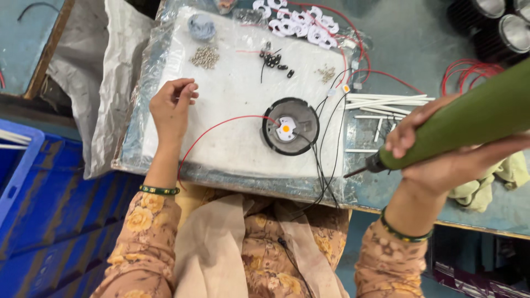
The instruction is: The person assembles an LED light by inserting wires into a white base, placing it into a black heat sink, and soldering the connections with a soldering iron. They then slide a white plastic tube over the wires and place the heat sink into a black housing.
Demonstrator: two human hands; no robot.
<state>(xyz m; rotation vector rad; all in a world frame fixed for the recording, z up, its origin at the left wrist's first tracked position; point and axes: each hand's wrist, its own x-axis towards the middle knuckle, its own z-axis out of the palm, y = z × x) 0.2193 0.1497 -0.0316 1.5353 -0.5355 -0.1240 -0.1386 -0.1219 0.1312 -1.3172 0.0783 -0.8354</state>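
My right hand (436, 149) grips a green electric screwdriver (469, 118), its bit pointing left and down toward the table edge. My left hand (172, 105) rests on the white pad (232, 127), fingertips pinched together, possibly on a tiny screw that I cannot make out. Between my hands lies a round black lamp housing (291, 126) with a white LED board and orange centre inside. A red wire (221, 124) and black wires (323, 165) run from it.
A pile of small screws (205, 56), black small parts (276, 60) and another screw heap (327, 73) lie on the pad. White LED boards with red wires (301, 25) sit at the back. White tubes (381, 102) lie right; a blue crate (33, 182) is left.
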